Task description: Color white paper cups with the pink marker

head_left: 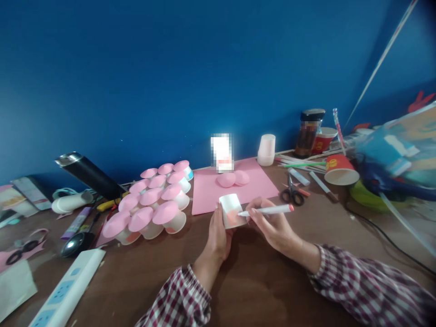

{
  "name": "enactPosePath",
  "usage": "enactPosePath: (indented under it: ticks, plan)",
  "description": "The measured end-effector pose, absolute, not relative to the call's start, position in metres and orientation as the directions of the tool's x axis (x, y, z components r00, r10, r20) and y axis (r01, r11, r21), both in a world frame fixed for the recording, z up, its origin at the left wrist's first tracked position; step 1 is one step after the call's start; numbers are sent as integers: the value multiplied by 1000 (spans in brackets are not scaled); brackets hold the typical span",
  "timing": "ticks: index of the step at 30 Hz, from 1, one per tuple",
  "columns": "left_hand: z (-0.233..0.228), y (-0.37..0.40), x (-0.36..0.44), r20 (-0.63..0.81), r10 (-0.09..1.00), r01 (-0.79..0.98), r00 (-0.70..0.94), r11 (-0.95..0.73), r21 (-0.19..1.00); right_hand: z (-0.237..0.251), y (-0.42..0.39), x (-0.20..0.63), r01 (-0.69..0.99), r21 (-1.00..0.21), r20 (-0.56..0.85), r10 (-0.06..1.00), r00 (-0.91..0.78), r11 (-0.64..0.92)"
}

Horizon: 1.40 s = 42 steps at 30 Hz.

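My left hand [218,236] holds a small white paper cup [231,210] on its side above the brown table, and part of the cup's wall is coloured pink. My right hand [272,225] grips a white marker [269,210] with an orange-pink end cap, its tip touching the cup's side. Just behind the cup lies a pink paper sheet [211,193] with two pink paper discs [233,178] on it.
A cluster of several white cups topped with pink cones [153,204] stands at the left. Scissors [292,193], straws, a red paper cup [339,170] and a white cup stack [266,150] lie to the right. A power strip [68,288] and a black flask [90,175] sit at the left.
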<state>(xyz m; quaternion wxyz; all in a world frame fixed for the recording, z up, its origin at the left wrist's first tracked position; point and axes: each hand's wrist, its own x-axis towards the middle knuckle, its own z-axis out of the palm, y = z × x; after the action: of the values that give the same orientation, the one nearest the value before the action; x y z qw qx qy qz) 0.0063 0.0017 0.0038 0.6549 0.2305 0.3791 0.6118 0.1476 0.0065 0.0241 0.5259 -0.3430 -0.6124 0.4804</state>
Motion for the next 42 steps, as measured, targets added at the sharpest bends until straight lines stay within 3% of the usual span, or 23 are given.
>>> enactPosePath:
  ticks: [17,32,37,42]
  plan:
    - [5,2,6,-196,980,-593,-24,144,792,30,6,149,7,-947,303,899,-315,322]
    - [7,1,9,-190,981,-587,-47,127,800,27,6,150,-14,-937,340,903,-261,349]
    - [5,1,8,-198,979,-582,-50,132,802,27,6,151,8,-940,317,883,-346,341]
    - [6,1,8,-196,978,-587,-66,121,801,27,6,150,-3,-931,352,895,-273,365]
